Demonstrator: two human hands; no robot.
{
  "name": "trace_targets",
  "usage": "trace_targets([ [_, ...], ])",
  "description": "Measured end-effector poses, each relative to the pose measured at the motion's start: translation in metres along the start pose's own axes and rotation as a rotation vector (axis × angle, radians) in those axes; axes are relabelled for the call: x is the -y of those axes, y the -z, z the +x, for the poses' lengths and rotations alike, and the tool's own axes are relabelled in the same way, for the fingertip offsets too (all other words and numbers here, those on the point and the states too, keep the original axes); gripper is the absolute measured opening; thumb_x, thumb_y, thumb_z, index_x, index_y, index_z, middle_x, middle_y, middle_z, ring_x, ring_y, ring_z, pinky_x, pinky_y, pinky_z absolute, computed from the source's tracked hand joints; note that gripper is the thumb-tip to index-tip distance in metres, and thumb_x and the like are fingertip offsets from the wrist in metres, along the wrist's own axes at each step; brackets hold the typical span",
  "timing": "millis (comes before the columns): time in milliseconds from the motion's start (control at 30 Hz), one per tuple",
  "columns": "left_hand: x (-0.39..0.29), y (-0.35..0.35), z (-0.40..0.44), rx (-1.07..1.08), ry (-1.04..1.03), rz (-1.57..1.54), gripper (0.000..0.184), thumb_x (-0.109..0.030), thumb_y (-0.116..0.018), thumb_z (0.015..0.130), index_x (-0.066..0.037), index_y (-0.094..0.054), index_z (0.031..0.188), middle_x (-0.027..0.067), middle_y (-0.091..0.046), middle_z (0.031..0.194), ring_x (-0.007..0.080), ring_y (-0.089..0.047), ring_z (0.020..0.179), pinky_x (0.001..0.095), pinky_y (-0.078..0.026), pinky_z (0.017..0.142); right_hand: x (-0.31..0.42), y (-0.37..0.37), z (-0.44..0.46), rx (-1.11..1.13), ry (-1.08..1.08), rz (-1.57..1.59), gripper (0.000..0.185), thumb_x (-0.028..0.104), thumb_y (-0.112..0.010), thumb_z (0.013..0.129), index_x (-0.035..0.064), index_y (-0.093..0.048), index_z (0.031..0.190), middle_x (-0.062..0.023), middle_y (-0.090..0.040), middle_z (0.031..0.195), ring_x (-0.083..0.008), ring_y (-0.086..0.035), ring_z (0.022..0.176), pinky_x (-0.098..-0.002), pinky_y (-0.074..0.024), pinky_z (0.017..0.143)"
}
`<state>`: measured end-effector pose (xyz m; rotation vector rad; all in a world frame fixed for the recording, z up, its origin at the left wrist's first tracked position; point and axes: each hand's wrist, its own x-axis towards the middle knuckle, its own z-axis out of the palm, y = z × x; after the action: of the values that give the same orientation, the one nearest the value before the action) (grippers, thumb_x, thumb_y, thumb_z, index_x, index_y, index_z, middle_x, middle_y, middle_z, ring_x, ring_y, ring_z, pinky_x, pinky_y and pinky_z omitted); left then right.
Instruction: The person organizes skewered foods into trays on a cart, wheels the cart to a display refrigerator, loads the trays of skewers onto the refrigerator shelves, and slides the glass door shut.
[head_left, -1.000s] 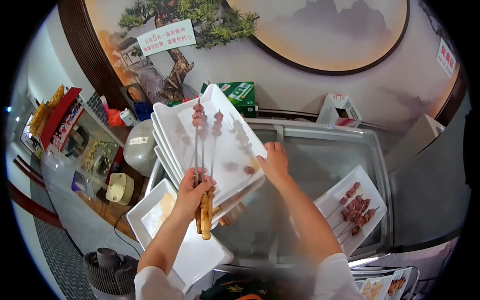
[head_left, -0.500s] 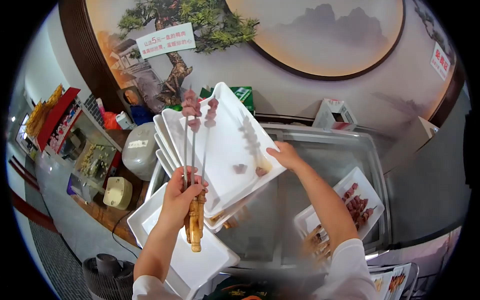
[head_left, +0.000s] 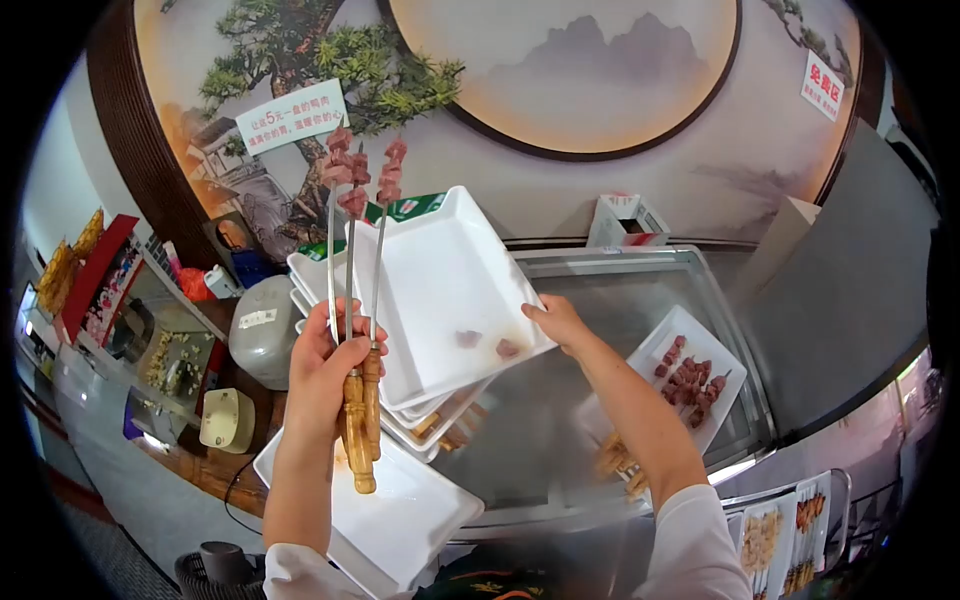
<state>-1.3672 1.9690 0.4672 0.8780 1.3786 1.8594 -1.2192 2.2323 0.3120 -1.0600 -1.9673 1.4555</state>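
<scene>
My left hand [head_left: 322, 370] is closed around the wooden handles of several metal meat skewers [head_left: 358, 430], held upright. Chunks of raw meat [head_left: 391, 172] are threaded on their tips, above the tilted white tray's far left edge. My right hand [head_left: 560, 325] grips the right rim of that white tray [head_left: 430, 285], thumb on top. Two loose pieces of meat [head_left: 507, 348] lie near its lower right corner. Beneath it are more stacked white trays [head_left: 437, 428], with wooden handles showing between them.
Another white tray [head_left: 400, 530] sits at lower left. On the glass-topped freezer [head_left: 540, 440], a tray [head_left: 722, 350] at right bears meat skewers [head_left: 690, 388]. A rice cooker [head_left: 265, 330] and popcorn machine [head_left: 150, 330] stand left. Further skewer trays [head_left: 780, 500] are at lower right.
The skewers have risen and shifted left, so their meat has moved from over the tray to beyond its edge. My right hand still holds the tray. The view has turned slightly right.
</scene>
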Motion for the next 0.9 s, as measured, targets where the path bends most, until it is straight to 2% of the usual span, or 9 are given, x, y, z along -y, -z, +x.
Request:
trace_targets([
  [100, 0.010, 0.013, -0.003, -0.052, -0.038, 0.016, 0.028, 0.001, -0.046, 0.072, -0.003, -0.042, 0.100, 0.0089, -0.051, 0.078, 0.0150, -0.054, 0.068, 0.0232, -0.045, 0.054, 0.000, -0.007, 0.011, 0.125, 0.029, 0.172, 0.029, 0.023, -0.054, 0.078, -0.0005, -0.057, 0.094, -0.0096, -0.059, 0.083, -0.0155, -0.055, 0.071, -0.0286, -0.0423, 0.064],
  [300, 0.066, 0.023, 0.016, -0.160, 0.059, 0.035, 0.030, 0.003, -0.048, 0.072, -0.002, -0.039, 0.101, 0.0114, -0.053, 0.079, 0.0168, -0.053, 0.067, 0.0259, -0.046, 0.055, 0.004, -0.015, 0.056, 0.277, 0.110, -0.025, 0.031, 0.028, -0.057, 0.076, 0.0006, -0.057, 0.090, -0.0069, -0.059, 0.081, -0.0112, -0.053, 0.070, -0.0264, -0.0414, 0.062],
  [433, 0.112, 0.015, 0.041, -0.237, 0.117, 0.036, 0.027, 0.001, -0.049, 0.072, -0.002, -0.038, 0.097, 0.0090, -0.051, 0.074, 0.0155, -0.051, 0.061, 0.0272, -0.045, 0.052, 0.004, -0.023, 0.083, 0.320, 0.143, -0.074, 0.035, 0.034, -0.056, 0.076, 0.0023, -0.057, 0.090, -0.0080, -0.059, 0.082, -0.0150, -0.054, 0.072, -0.0290, -0.0414, 0.064],
  [500, 0.130, 0.014, 0.051, -0.266, 0.131, 0.006, 0.028, 0.000, -0.051, 0.070, -0.001, -0.040, 0.095, 0.0083, -0.050, 0.074, 0.0156, -0.051, 0.060, 0.0272, -0.044, 0.051, 0.002, -0.027, 0.091, 0.248, 0.220, -0.347, 0.037, 0.039, -0.052, 0.077, 0.0050, -0.058, 0.089, -0.0110, -0.060, 0.085, -0.0212, -0.056, 0.076, -0.0325, -0.0411, 0.067],
  [600, 0.167, 0.028, 0.068, -0.359, 0.104, 0.291, 0.025, 0.000, -0.050, 0.070, 0.002, -0.040, 0.094, 0.0115, -0.052, 0.074, 0.0171, -0.052, 0.058, 0.0273, -0.044, 0.050, 0.002, -0.029, 0.088, 0.171, 0.190, -0.304, 0.037, 0.040, -0.049, 0.078, 0.0056, -0.055, 0.092, -0.0133, -0.059, 0.087, -0.0235, -0.056, 0.080, -0.0336, -0.0414, 0.070],
  [667, 0.177, 0.037, 0.075, -0.361, 0.127, 0.340, 0.026, 0.000, -0.050, 0.070, 0.002, -0.040, 0.094, 0.0112, -0.052, 0.073, 0.0170, -0.052, 0.058, 0.0273, -0.044, 0.049, 0.003, -0.018, 0.076, 0.122, 0.167, -0.283, 0.038, 0.041, -0.047, 0.079, 0.0059, -0.053, 0.093, -0.0145, -0.058, 0.088, -0.0247, -0.056, 0.082, -0.0342, -0.0415, 0.072],
  [733, 0.178, 0.038, 0.079, -0.398, 0.141, 0.377, 0.026, 0.001, -0.051, 0.068, 0.002, -0.041, 0.092, 0.0102, -0.051, 0.070, 0.0168, -0.051, 0.055, 0.0275, -0.043, 0.047, 0.007, -0.012, 0.047, -0.087, 0.336, -0.174, 0.033, 0.035, -0.049, 0.080, 0.0053, -0.051, 0.096, -0.0139, -0.058, 0.085, -0.0254, -0.056, 0.082, -0.0322, -0.0424, 0.071],
  [800, 0.165, 0.031, 0.077, -0.408, 0.181, 0.350, 0.028, 0.001, -0.053, 0.067, 0.002, -0.040, 0.092, 0.0100, -0.051, 0.070, 0.0168, -0.051, 0.055, 0.0274, -0.043, 0.047, 0.000, 0.007, 0.016, -0.147, 0.402, -0.048, 0.027, 0.026, -0.051, 0.079, 0.0066, -0.050, 0.098, -0.0126, -0.058, 0.086, -0.0246, -0.057, 0.079, -0.0306, -0.0433, 0.069],
  [900, 0.169, 0.046, 0.087, -0.355, 0.276, 0.472, 0.042, 0.002, -0.058, 0.062, 0.003, -0.037, 0.098, 0.0080, -0.048, 0.066, 0.0174, -0.050, 0.054, 0.0277, -0.043, 0.047, -0.015, 0.058, -0.059, -0.297, 0.404, -0.322, 0.028, 0.019, -0.055, 0.077, 0.0071, -0.048, 0.101, -0.0123, -0.056, 0.090, -0.0238, -0.056, 0.080, -0.0316, -0.0443, 0.067],
])
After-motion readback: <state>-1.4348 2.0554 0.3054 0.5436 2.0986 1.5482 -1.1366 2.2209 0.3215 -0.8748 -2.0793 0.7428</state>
